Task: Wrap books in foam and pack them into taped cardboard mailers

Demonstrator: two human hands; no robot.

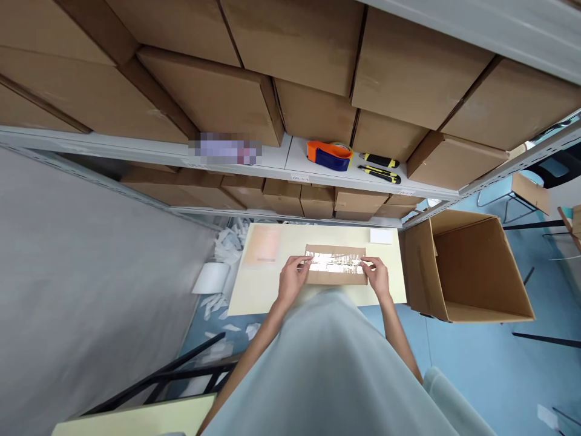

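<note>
A small flat cardboard box (336,277) lies on the pale yellow table (258,290), with a shiny strip of clear tape (334,263) running along its top. My left hand (293,278) rests on the box's left end, fingers curled onto the tape. My right hand (376,275) holds the right end, fingertips pinching at the tape's end. Both hands touch the box.
An open empty cardboard carton (467,272) stands on the blue floor right of the table. A shelf above carries an orange-blue tape dispenser (329,154), two yellow-black utility knives (380,168) and many brown boxes. A white label (381,236) and an orange sheet (263,245) lie on the table. Paper scraps (227,242) litter the floor at left.
</note>
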